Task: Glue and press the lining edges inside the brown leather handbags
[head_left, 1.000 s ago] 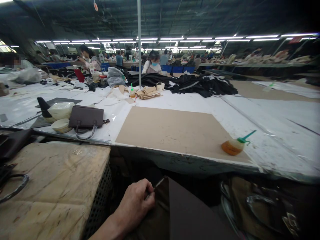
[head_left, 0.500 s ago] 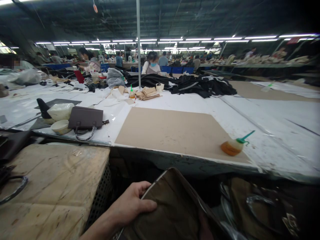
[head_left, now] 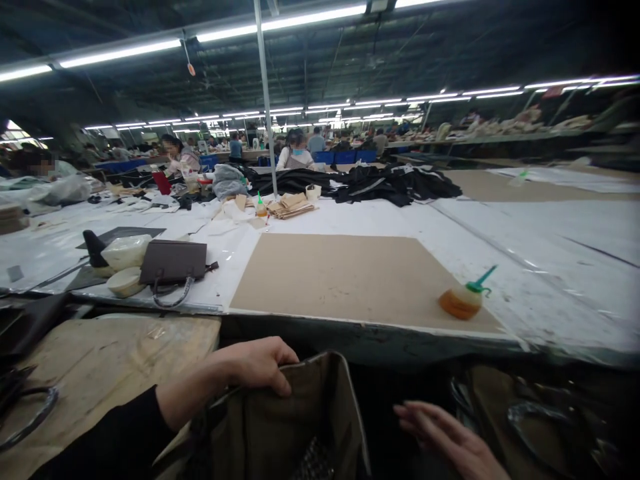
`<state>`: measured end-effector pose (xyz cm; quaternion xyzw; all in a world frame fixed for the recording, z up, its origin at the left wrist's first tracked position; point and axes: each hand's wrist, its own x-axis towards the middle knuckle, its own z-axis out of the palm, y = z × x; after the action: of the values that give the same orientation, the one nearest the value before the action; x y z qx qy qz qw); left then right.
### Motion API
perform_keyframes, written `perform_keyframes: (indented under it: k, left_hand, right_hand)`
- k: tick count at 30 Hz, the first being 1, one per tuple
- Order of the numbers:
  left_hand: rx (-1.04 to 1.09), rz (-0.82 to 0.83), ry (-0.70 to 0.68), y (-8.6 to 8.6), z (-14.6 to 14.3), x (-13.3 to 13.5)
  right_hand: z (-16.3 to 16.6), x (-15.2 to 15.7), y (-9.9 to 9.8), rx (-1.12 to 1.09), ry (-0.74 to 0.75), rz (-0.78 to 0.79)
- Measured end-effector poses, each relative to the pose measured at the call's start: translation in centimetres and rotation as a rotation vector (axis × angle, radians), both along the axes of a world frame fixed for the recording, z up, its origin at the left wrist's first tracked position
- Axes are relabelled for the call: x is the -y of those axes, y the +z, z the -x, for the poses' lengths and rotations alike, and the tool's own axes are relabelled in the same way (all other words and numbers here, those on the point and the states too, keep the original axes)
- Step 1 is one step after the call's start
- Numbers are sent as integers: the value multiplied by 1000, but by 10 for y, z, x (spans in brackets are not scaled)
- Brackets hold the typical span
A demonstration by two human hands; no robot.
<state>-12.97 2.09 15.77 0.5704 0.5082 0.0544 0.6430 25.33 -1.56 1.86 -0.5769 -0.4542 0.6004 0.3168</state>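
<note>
Below the table edge, my left hand (head_left: 255,365) grips the top rim of a dark brown bag (head_left: 295,427), fingers curled over its edge. To the right of the bag, my right hand (head_left: 445,440) hovers with its fingers stretched out and apart, holding nothing. The bag stands upright between my hands, and its lower part is cut off by the frame.
A tan cardboard sheet (head_left: 350,277) lies on the white table (head_left: 550,280) ahead, with an orange glue bottle (head_left: 463,300) at its right corner. A brown handbag (head_left: 173,263) and bowls sit at left. A wooden board (head_left: 100,360) is at lower left. Other people work far behind.
The bag has been lifted upright and my left hand shifted to grip its top rim. My right hand has come into view at lower right. The view tilted upward.
</note>
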Motion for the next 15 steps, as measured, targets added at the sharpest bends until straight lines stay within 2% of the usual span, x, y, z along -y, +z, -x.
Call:
perform_keyframes:
  k: [3,5,7,9,11,15]
  left_hand:
    - [53,70,-6,-13,-20,-2]
    - [90,92,-9,-17,-31,-2]
    - [108,89,-18,-16,-38,0]
    - [102,58,-29,-12,-39,2]
    - [102,39,-25,-8,-37,4]
    - [124,74,31,-4,-29,8]
  right_hand:
    - [11,-17,63,115,59,-368]
    - [39,-28,98,107,259,-580]
    - [71,-38,118,134,487,-793]
    - [98,-48,125,184,669,-953]
    - [116,-55,124,219,787,-1017]
    - [129,-62,117,269,839,-1007]
